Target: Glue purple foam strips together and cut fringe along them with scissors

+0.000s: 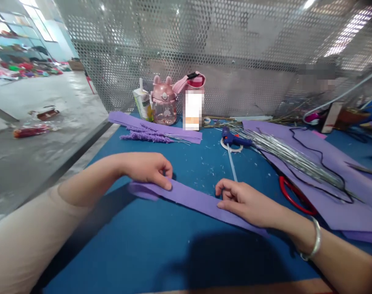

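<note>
A long purple foam strip (192, 199) lies flat across the blue table (136, 253). My left hand (147, 168) rests on the strip's left end, fingers curled and pressing it down. My right hand (247, 202) pinches the strip near its middle with thumb and fingers closed on it. A silver bangle (314, 241) sits on my right wrist.
Behind lie purple lavender stems (145, 136) on a purple sheet (173, 131), a blue glue gun (233, 139), a bundle of silver wires (292, 157), red-handled scissors (296, 196), a pink bottle (164, 102), a drink carton (143, 104). A perforated metal screen (235, 49) walls the back.
</note>
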`<act>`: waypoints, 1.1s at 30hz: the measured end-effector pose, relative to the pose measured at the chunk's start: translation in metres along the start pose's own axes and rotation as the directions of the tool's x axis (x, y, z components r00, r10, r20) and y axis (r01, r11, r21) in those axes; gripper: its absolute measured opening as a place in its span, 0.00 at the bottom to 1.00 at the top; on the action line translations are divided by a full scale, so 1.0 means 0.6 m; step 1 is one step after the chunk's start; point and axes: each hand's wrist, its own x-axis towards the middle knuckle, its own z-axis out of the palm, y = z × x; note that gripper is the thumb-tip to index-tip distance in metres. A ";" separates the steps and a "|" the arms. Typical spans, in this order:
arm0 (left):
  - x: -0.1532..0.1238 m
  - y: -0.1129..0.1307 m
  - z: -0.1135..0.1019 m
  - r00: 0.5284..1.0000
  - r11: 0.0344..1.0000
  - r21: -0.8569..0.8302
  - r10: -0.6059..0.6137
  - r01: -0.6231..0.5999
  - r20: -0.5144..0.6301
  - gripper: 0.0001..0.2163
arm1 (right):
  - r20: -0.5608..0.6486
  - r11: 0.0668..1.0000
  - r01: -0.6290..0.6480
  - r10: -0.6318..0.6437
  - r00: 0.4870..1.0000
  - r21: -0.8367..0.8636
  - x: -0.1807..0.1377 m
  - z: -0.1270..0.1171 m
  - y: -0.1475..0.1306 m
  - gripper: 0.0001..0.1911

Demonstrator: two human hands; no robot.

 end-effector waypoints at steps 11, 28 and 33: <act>0.000 0.035 0.023 0.919 0.897 0.400 -0.019 0.190 -0.393 0.11 | -0.083 0.981 0.077 -0.093 0.992 -0.178 0.016 0.015 0.002 0.04; 0.060 0.067 0.140 0.797 0.861 0.329 0.493 -0.388 -0.349 0.08 | 0.057 0.856 -0.135 0.122 0.991 0.498 0.018 0.010 0.014 0.05; 0.052 0.072 0.143 0.870 0.869 0.431 0.392 -0.244 -0.300 0.09 | -0.009 0.996 0.055 -0.055 0.998 0.070 0.004 0.001 0.002 0.13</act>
